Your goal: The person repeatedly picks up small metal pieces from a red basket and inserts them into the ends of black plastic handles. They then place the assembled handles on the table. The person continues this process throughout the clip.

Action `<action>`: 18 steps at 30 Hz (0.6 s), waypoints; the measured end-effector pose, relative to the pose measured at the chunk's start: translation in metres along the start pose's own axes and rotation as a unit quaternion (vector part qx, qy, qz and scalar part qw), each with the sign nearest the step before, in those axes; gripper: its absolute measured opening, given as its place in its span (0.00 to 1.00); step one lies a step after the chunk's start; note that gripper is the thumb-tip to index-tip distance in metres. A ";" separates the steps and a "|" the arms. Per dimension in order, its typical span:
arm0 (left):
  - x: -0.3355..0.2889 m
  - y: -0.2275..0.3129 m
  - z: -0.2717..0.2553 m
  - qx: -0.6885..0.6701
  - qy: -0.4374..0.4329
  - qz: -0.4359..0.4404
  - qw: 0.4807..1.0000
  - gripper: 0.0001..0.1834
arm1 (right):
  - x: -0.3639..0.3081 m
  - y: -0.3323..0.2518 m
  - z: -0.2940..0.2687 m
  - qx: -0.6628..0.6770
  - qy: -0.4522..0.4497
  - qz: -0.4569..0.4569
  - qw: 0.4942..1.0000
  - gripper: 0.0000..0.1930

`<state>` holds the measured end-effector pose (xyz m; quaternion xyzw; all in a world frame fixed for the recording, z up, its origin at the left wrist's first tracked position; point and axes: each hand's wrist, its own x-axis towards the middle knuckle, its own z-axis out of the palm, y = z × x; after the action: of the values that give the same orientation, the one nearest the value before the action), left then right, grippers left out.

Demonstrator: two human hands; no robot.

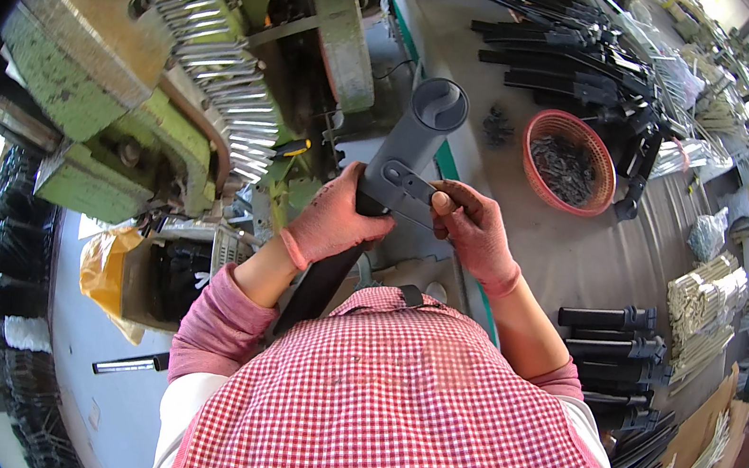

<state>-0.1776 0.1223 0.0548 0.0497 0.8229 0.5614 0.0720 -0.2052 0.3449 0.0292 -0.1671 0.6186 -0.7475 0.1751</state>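
Observation:
In front of my apron, my left hand (pixel 331 215), in a pinkish glove, is closed round a thick dark grey tube (pixel 399 142). The tube slants up and to the right, its round open end on top; its lower length runs down beside my apron. A flat grey bracket (pixel 412 185) with a rounded end and holes juts from the tube's side. My right hand (pixel 482 235), also gloved, pinches the bracket's outer end between thumb and fingers. Whether a small part is also between those fingertips is hidden.
A green machine (pixel 134 138) with a row of metal rods (pixel 229 79) stands at left. On the grey table at right are a red basket (pixel 533 151) of small dark parts, black tubes (pixel 611 320) and pale strip bundles (pixel 704 304). A bin with yellow lining (pixel 109 269) sits lower left.

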 end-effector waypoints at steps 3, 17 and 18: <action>-0.013 -0.012 -0.002 -0.049 0.015 -0.038 0.998 0.28 | -0.001 0.007 0.018 0.051 0.039 0.045 0.997 0.18; -0.064 -0.010 -0.026 0.129 0.244 0.090 0.957 0.44 | 0.036 0.017 0.054 0.161 -0.073 0.035 0.984 0.09; -0.063 -0.006 -0.027 0.104 0.242 0.080 0.961 0.45 | 0.039 0.016 0.056 0.166 -0.072 0.023 0.983 0.09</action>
<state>-0.1200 0.0853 0.0627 -0.0148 0.8628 0.4720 -0.1803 -0.2127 0.2753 0.0252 -0.1745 0.4753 -0.8216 0.2619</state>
